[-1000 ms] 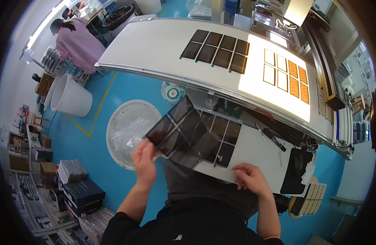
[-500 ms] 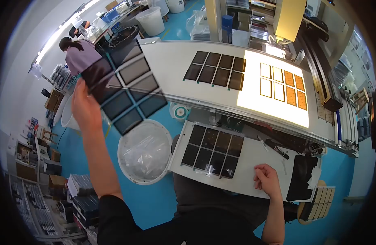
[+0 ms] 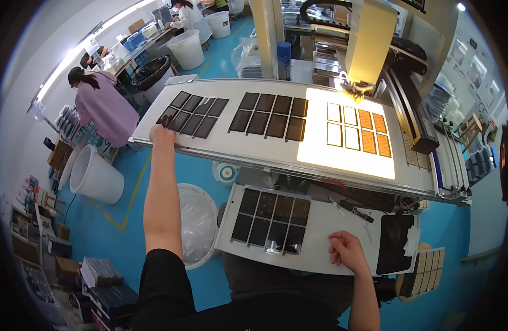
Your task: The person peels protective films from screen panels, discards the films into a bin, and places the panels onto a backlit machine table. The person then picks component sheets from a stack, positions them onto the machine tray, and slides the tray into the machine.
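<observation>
Head view: an eight-pane dark sheet [image 3: 193, 115] lies at the upper left of the frame, flat on a long white surface [image 3: 215, 139]. The left hand [image 3: 163, 134] is at its near-left corner; the fingertips are hidden, so whether they pinch or have released it cannot be told. Contact at the corner probably spares the glossy panes. A matching sheet [image 3: 269, 116] lies just beside it, apparently spaced to avoid overlap. Further right, a bright light panel [image 3: 314, 149] carries four clear and four orange rectangles, perhaps for easier viewing.

At lower center, another eight-pane sheet [image 3: 270, 219] rests on a smaller white surface [image 3: 323, 226]. The right hand [image 3: 346, 251] is near it, loosely curled and empty. A marker [image 3: 356, 212], a knife [image 3: 336, 206] and a black mat [image 3: 396, 243] take up space toward the right. A dark gantry beam [image 3: 411, 121] limits room past the light panel, while a film-filled tub [image 3: 213, 220] sits below the left forearm's reach.
</observation>
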Motion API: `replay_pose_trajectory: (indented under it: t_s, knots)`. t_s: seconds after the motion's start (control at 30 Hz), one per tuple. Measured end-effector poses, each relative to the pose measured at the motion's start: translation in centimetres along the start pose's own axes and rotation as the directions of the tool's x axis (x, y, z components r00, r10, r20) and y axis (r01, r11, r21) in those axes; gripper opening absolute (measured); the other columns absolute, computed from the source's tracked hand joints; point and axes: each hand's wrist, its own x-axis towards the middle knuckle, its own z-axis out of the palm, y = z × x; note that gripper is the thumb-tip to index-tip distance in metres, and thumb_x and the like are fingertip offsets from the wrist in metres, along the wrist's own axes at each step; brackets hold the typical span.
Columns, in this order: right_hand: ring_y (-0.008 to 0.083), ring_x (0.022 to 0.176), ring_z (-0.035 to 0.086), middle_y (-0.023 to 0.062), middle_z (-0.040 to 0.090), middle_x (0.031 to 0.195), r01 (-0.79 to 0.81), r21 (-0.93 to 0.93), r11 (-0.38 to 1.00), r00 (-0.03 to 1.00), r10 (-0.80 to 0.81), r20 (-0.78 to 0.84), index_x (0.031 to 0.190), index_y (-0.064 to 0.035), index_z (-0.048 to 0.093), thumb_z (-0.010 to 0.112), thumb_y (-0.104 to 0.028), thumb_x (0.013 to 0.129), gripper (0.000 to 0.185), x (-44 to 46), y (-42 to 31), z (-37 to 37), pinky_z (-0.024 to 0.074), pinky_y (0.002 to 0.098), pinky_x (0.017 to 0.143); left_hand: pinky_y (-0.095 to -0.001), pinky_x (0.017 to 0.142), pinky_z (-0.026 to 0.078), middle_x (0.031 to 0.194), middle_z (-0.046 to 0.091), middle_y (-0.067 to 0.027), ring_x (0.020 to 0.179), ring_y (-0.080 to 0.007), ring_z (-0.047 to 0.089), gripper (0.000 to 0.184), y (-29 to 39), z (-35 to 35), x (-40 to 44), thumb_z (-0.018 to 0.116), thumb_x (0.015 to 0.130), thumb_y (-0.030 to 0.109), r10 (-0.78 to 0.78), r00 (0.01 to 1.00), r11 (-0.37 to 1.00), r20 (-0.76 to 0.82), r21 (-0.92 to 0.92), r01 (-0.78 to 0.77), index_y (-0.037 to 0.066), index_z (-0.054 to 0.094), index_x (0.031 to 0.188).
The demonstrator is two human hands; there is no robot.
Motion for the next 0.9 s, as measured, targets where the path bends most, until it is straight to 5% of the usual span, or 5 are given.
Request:
replay_pose_trajectory:
  t_s: [0.17, 0.3, 0.43, 0.6, 0.9]
  knots:
    - [0.0135, 0.054, 0.065, 0.0054, 0.066, 0.079, 0.003, -0.005, 1.000, 1.000, -0.003, 0.000, 0.116, 0.0008, 0.066, 0.061, -0.015, 0.106, 0.019, 0.1, 0.1, 0.1, 0.0477, 0.0267, 0.045, -0.0288, 0.056, 0.052, 0.112, 0.068, -0.0145, 0.078, -0.0241, 0.068, 0.035, -0.2, 2.5, -4.2, 0.043, 0.097, 0.001, 0.032, 0.997, 0.991, -0.074, -0.129, -0.042, -0.002, 0.061, 0.127]
    - [0.0132, 0.054, 0.065, 0.0051, 0.066, 0.079, -0.010, -0.001, 1.000, 1.000, 0.010, -0.002, 0.116, 0.0007, 0.066, 0.061, -0.015, 0.106, 0.019, 0.0, 0.0, 0.2, 0.0479, 0.0266, 0.046, -0.0436, 0.093, 0.058, 0.130, 0.064, -0.0203, 0.110, -0.0338, 0.067, 0.047, -1.6, 0.5, 0.8, 0.049, 0.099, 0.007, 0.195, 0.981, 0.946, -0.007, 0.266, -0.186, -0.009, 0.049, 0.143]
    - [0.0129, 0.055, 0.065, 0.0051, 0.066, 0.080, -0.011, -0.008, 1.000, 1.000, 0.011, 0.002, 0.116, 0.0005, 0.066, 0.061, -0.016, 0.106, 0.019, -0.1, -0.1, 0.1, 0.0480, 0.0268, 0.046, -0.0537, 0.116, 0.041, 0.148, 0.052, -0.0273, 0.136, -0.0403, 0.053, 0.058, -1.6, -1.4, 0.9, 0.055, 0.100, 0.015, 0.613, 0.696, 0.237, 0.372, 0.754, -0.612, -0.008, 0.041, 0.152]
    - [0.0129, 0.055, 0.064, 0.0054, 0.066, 0.080, -0.021, -0.032, 0.999, 1.000, 0.021, 0.002, 0.116, -0.0004, 0.066, 0.061, -0.017, 0.106, 0.020, 0.0, -0.3, 0.1, 0.0478, 0.0271, 0.045, -0.0618, 0.128, 0.019, 0.168, 0.033, -0.0269, 0.160, -0.0401, 0.025, 0.099, 1.2, -1.7, -12.0, 0.066, 0.096, 0.056, 0.165, 0.831, -0.415, 0.531, 0.802, -0.430, -0.008, 0.029, 0.162]
    - [0.0133, 0.054, 0.064, 0.0058, 0.065, 0.080, -0.048, -0.052, 0.997, 0.999, 0.050, 0.020, 0.116, -0.0002, 0.066, 0.061, -0.016, 0.106, 0.019, 0.3, -0.6, 0.0, 0.0470, 0.0271, 0.044, -0.0612, 0.129, 0.010, 0.171, 0.030, -0.0228, 0.162, -0.0381, 0.020, 0.113, 0.5, -1.4, -14.3, 0.058, 0.090, 0.077, 0.068, 0.845, -0.509, 0.531, 0.747, -0.428, -0.009, 0.033, 0.160]
